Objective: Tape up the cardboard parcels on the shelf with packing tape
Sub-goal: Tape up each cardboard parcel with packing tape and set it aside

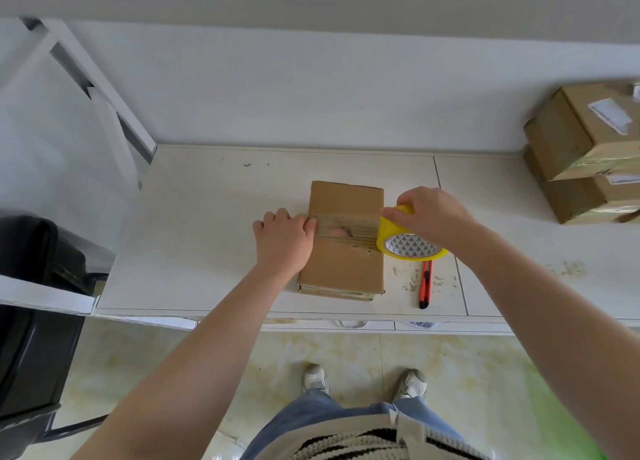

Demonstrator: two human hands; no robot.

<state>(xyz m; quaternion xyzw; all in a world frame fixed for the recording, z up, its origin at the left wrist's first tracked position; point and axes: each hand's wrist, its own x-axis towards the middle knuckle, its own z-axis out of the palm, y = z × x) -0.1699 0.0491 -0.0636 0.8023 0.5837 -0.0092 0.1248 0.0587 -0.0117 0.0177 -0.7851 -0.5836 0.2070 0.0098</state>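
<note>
We see a flat cardboard parcel (343,238) lying on the white shelf (207,234), roughly at its middle, with its long side running away from us. A band of clear packing tape (346,229) stretches across the parcel's top from its left edge to its right edge. Our left hand (284,236) rests on the shelf against the parcel's left side, the fingertips pressing the tape's end down at that edge; the grip there is loosely curled, holding nothing round. Our right hand (433,217) grips the yellow tape roll (408,238) from above, fingers and thumb wrapped over its rim, the roll tilted at the parcel's right edge with the tape running from it onto the cardboard. A red utility knife (425,283) lies on the shelf just beside the parcel's right side, below the roll. At the far right of the shelf two more cardboard parcels (581,154) sit stacked one on the other, well apart from our hands. A black chair (31,314) stands to the left of the shelf.
</note>
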